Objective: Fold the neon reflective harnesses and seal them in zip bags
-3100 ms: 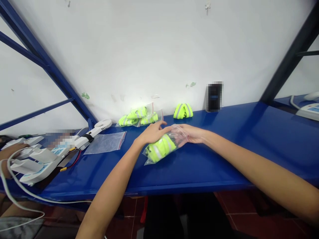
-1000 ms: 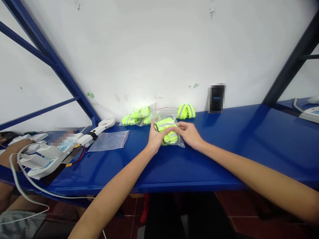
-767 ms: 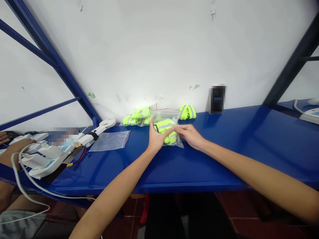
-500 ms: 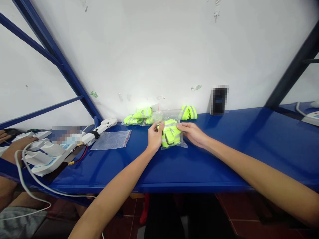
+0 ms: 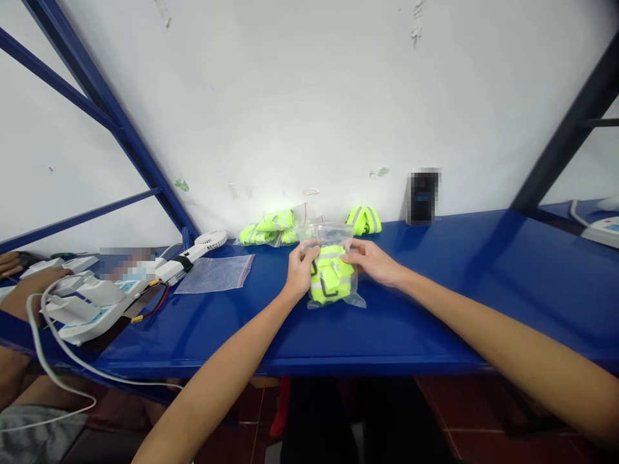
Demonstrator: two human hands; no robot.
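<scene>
A clear plastic bag (image 5: pixel 358 300) with a folded neon-yellow reflective strap (image 5: pixel 331 276) inside is held between my two hands over the blue table. My left hand (image 5: pixel 300 267) grips the bag's left side, thumb on the front. On the right side my right hand (image 5: pixel 372 260) pinches the bag near its upper part, fingers partly behind it. Black buckle-like parts show on the strap. Behind the bag, against the wall, lie several bagged neon-yellow bundles (image 5: pixel 271 227), and a rolled neon-yellow strap (image 5: pixel 363 220) sits unbagged to their right.
A flat zip bag (image 5: pixel 215 274) lies left on the blue table (image 5: pixel 411 322). Beyond it are a white handheld fan (image 5: pixel 210 240) and a power strip (image 5: pixel 91 322) with cables. A blurred dark device (image 5: pixel 423 197) leans on the wall. Another person's hand (image 5: pixel 36 290) is at far left.
The bag in my hands has tilted more upright and come slightly lower and nearer, so more of its top edge shows. Both hands still hold it.
</scene>
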